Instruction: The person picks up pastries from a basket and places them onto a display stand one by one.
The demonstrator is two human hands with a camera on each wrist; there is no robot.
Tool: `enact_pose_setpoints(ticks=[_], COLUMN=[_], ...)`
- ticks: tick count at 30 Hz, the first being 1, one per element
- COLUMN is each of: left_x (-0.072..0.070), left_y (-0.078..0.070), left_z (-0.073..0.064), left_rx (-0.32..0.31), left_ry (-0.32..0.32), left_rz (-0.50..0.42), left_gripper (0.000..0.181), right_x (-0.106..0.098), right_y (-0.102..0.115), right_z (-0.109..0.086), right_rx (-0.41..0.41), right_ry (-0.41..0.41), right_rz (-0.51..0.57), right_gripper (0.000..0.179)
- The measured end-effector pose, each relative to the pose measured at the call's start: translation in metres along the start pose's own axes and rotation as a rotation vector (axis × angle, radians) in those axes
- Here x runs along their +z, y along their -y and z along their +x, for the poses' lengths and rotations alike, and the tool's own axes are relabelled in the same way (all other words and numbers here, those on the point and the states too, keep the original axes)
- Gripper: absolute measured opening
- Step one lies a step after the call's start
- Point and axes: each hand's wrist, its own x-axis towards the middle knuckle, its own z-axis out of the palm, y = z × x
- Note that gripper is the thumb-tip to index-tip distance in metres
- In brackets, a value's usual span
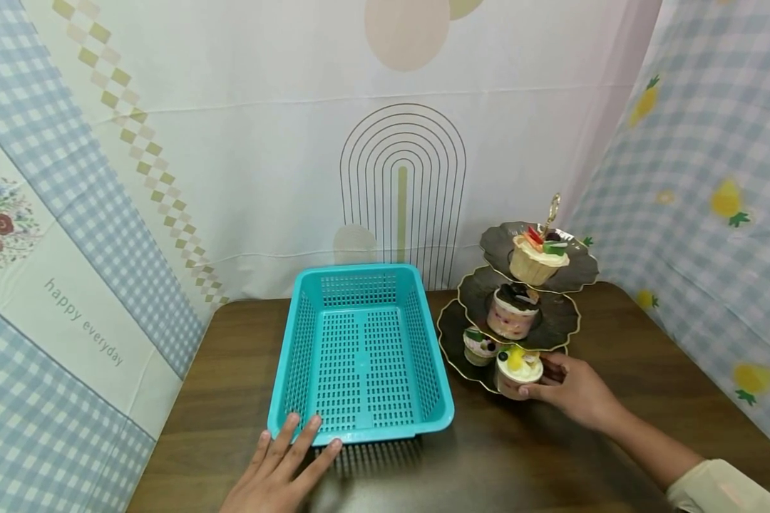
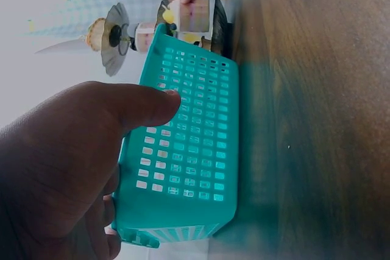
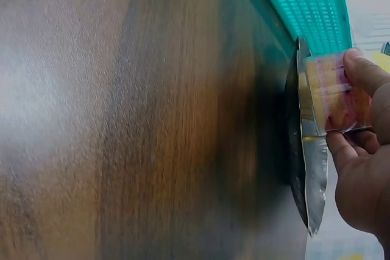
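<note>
My right hand point(image 1: 580, 392) grips a clear cup of layered cake point(image 1: 518, 370), topped with white cream, yellow fruit and a dark berry. The cup is at the front of the lowest tier of a three-tier stand point(image 1: 558, 331); the right wrist view shows the thumb point(image 3: 364, 72) on one side of it and fingers on the other. Beside it on that tier sits a small cupcake point(image 1: 478, 347). My left hand point(image 1: 279, 467) lies with spread, straight fingers at the near rim of a turquoise plastic basket point(image 1: 366, 434). Its thumb point(image 2: 152, 105) overlaps the basket's outer wall in the left wrist view.
A dark-topped cake cup point(image 1: 512, 311) stands on the middle tier and a fruit-topped cupcake point(image 1: 537, 258) on the top tier, by the gold handle point(image 1: 554, 210). The basket and stand are side by side on the brown wooden table point(image 1: 224, 399). Patterned cloths point(image 1: 263, 107) hang around it.
</note>
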Motion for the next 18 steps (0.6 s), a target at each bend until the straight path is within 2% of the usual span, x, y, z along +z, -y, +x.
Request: enact_pose_setpoints(ticks=[7, 12, 18], left_x=[0.003, 0.005, 0.003], left_y=[-0.001, -0.001, 0.000], left_z=[0.000, -0.001, -0.001], left_rx=[-0.005, -0.005, -0.011], left_ry=[-0.030, -0.061, -0.026], left_rz=[-0.008, 0.001, 0.013], left_gripper=[0.088, 0.087, 0.087], right_x=[-0.006, -0.008, -0.008], right_y=[-0.012, -0.017, -0.020], right_z=[0.006, 0.011, 0.015], right_rx=[0.057, 0.042, 0.032], right_ry=[-0.033, -0.067, -0.088], right_rz=[-0.061, -0.108, -0.145], right_gripper=[0.064, 0.059, 0.057])
